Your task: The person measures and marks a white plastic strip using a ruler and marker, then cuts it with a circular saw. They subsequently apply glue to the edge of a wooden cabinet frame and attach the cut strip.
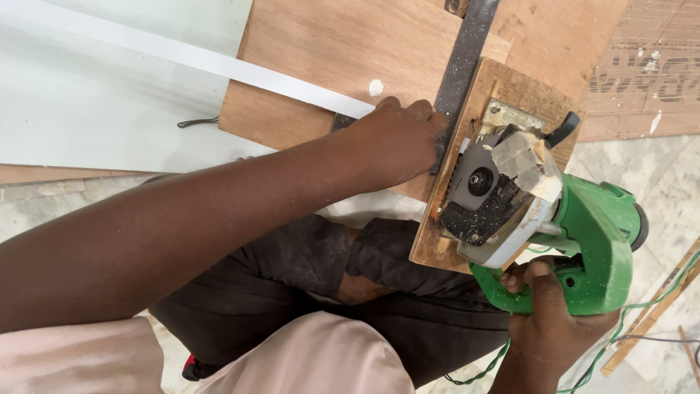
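Note:
My right hand (547,321) grips the handle of a green circular saw (583,233) that is mounted on a small plywood base (503,84). The saw's blade guard and motor hub sit over the base's middle. My left hand (397,142) presses down on a dark metal straightedge (463,58) that lies across a plywood sheet (350,51), its fingers against the base's left edge. A white strip (182,55) runs diagonally across the sheet and disappears under my left hand.
A pale board (87,109) lies at the left under the plywood. My knees in dark trousers (313,270) are below the work. A green cable (642,314) trails over the marble floor at right, near thin wood strips (656,310).

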